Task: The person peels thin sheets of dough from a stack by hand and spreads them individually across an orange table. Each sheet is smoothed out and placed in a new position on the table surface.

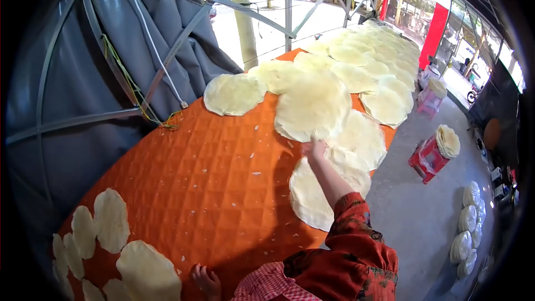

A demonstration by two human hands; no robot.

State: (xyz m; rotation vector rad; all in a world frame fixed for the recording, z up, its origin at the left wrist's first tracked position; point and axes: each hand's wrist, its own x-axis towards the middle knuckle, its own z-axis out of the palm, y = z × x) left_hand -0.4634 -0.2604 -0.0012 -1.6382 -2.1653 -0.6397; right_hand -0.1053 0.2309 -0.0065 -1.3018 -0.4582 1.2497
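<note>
My right hand (315, 148) pinches the near edge of a large, thin, round flatbread (313, 103). That pale sheet is spread out beyond my fingers, over parts of its neighbours. Below my right forearm lie more flatbreads, one at the near side (309, 198) and another to the right (359, 139). My left hand (207, 282) is low in the view beside the orange quilted cloth (223, 173), with its fingers apart and nothing seen in them. Close to its left is a flatbread (147, 273) at the cloth's near end.
Many overlapping flatbreads (368, 50) cover the far end. Smaller-looking ones (111, 220) lie at the near left. A grey tarpaulin (83, 78) and metal bars border the left side. On the right floor stand a red stool (428, 161) with stacked flatbreads and several bagged stacks (468, 217).
</note>
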